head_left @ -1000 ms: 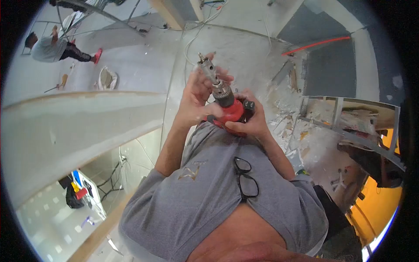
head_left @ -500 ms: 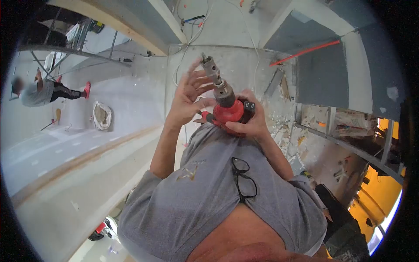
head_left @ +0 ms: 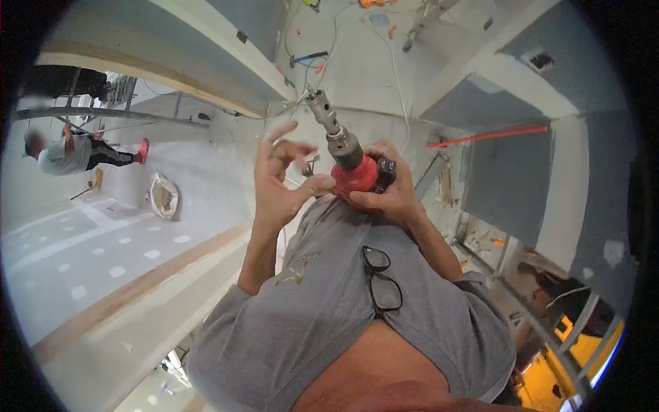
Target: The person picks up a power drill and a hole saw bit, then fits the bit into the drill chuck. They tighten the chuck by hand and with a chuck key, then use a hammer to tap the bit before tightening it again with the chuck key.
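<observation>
Pale grey concrete floor point(head_left: 206, 168), open white sack point(head_left: 165, 196) lying on it, white cables point(head_left: 397, 75) trailing across, broken debris point(head_left: 445, 182) by the wall, a person point(head_left: 68, 152) standing far off

Left hand point(head_left: 278, 182) splayed, fingers loose; right hand point(head_left: 388, 196) clenched

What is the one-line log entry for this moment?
left hand: open, thumb by drill | right hand: gripping drill | hole saw: in chuck, pointing away | glasses: hanging on collar

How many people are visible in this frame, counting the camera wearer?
2. The wearer, in grey, fills the lower centre, right hand gripping a red drill; a second person stands far left by the scaffold. Others may be hidden.
</observation>
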